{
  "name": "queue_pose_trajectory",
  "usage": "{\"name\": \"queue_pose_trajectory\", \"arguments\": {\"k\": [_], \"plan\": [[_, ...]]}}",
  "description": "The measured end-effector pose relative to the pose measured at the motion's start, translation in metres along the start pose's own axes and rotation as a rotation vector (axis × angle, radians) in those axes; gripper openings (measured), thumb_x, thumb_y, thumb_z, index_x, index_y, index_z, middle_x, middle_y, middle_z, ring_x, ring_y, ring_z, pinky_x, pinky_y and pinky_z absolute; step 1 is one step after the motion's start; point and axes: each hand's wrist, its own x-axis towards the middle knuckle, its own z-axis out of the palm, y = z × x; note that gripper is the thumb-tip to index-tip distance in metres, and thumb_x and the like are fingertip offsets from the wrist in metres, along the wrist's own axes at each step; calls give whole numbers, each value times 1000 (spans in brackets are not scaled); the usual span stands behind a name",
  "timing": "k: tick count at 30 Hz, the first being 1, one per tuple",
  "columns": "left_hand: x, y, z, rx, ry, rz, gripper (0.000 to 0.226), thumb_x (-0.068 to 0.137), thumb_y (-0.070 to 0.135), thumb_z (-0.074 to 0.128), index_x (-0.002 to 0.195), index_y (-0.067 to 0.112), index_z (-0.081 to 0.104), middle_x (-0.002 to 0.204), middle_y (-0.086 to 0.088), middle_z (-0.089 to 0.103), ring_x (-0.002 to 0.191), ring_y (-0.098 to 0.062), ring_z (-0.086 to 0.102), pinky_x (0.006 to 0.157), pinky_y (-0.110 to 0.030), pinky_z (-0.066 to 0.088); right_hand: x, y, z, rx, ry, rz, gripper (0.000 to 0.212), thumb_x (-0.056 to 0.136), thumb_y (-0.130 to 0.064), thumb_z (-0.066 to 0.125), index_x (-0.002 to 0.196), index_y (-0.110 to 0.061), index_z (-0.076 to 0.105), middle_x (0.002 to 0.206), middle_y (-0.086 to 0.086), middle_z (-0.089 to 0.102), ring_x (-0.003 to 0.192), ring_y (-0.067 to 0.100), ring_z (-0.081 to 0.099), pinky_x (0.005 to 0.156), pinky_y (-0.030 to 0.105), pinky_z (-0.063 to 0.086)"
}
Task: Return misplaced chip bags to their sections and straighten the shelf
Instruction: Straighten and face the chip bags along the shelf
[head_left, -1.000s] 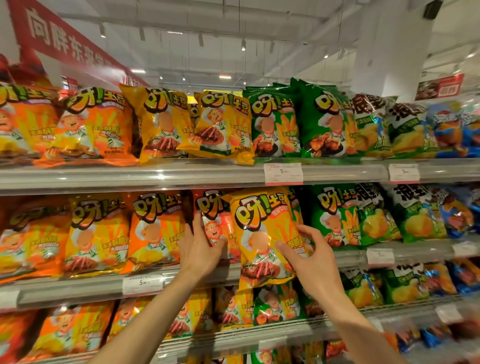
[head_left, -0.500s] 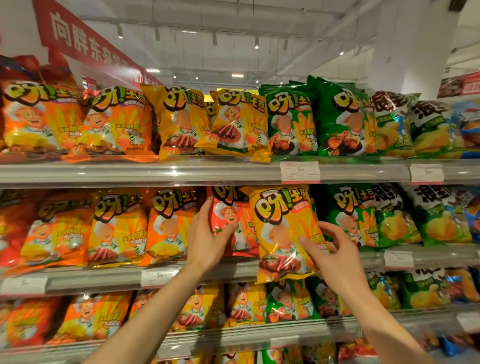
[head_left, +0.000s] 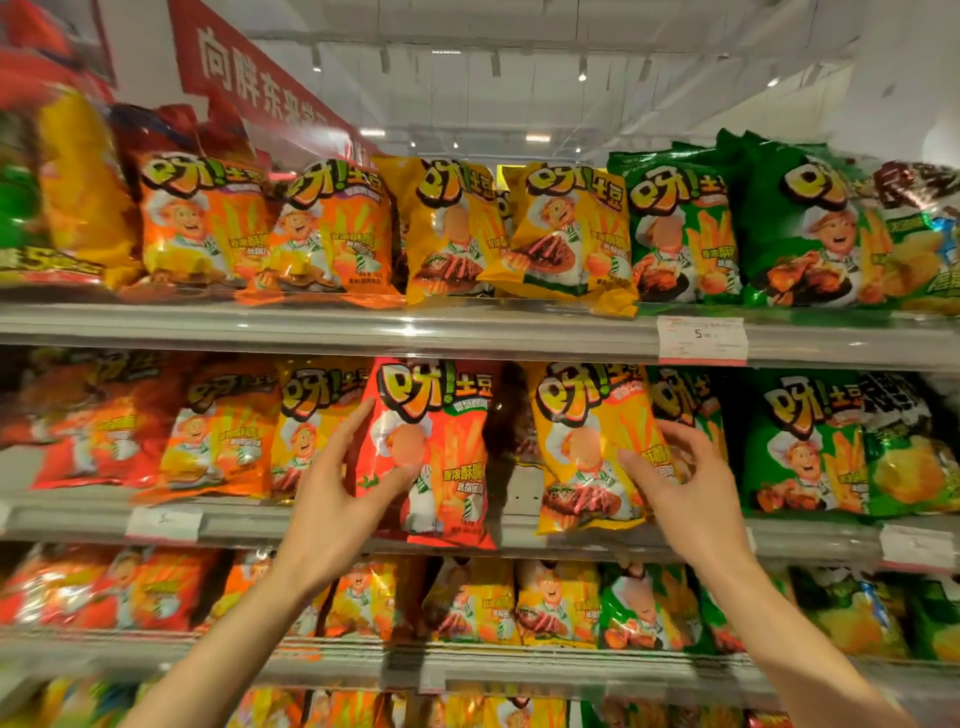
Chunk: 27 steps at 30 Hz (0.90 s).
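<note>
On the middle shelf (head_left: 363, 525) a red chip bag (head_left: 441, 415) stands upright between orange bags and a yellow chip bag (head_left: 582, 410). My left hand (head_left: 332, 499) grips the red bag's left edge, thumb across its front. My right hand (head_left: 680, 493) holds the yellow bag at its right edge, fingers behind it and thumb on its front. A dark gap separates the two bags. Green bags (head_left: 800, 441) fill the shelf to the right of the yellow one.
The top shelf (head_left: 467, 327) carries orange, yellow and green bags in groups, with a price tag (head_left: 701, 338) on its rail. The lower shelf (head_left: 467, 660) holds mixed orange, yellow and green bags. A red hanging sign (head_left: 249, 78) is overhead at left.
The camera moved closer and to the left. My left hand pulled the red bag forward and my right hand shifted the yellow bag right, opening a gap between them.
</note>
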Motion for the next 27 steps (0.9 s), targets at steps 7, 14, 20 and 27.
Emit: {"name": "queue_pose_trajectory", "arguments": {"k": [7,14,20,27], "plan": [[-6,-14,-38,-13,56,-43,79,79,44,78,146,50,38,147,24,45,133,7,41,109,-32,38,4,-3,76,-113,60,-39,58,86,-44,72,134,-24,48,133,0,56,119,21,55,99,42,47],[-8,-15,-45,-31,57,-34,77,82,37,78,146,48,37,138,40,40,124,26,37,104,-23,35,5,7,104,-187,89,-30,60,95,-42,58,144,-15,38,149,8,43,131,29,46,101,42,41],[-6,-19,-44,-26,49,-48,76,83,36,77,146,48,37,132,49,34,118,34,32,98,-16,31,6,22,104,-364,60,-33,59,99,-42,49,147,-11,34,148,14,41,123,38,53,95,49,49],[-7,-20,-34,-51,28,-55,76,83,37,77,145,50,36,121,65,30,116,37,28,100,-19,29,4,19,93,-429,-15,-107,62,98,-31,55,150,-10,30,154,15,34,135,34,43,106,48,43]]}}
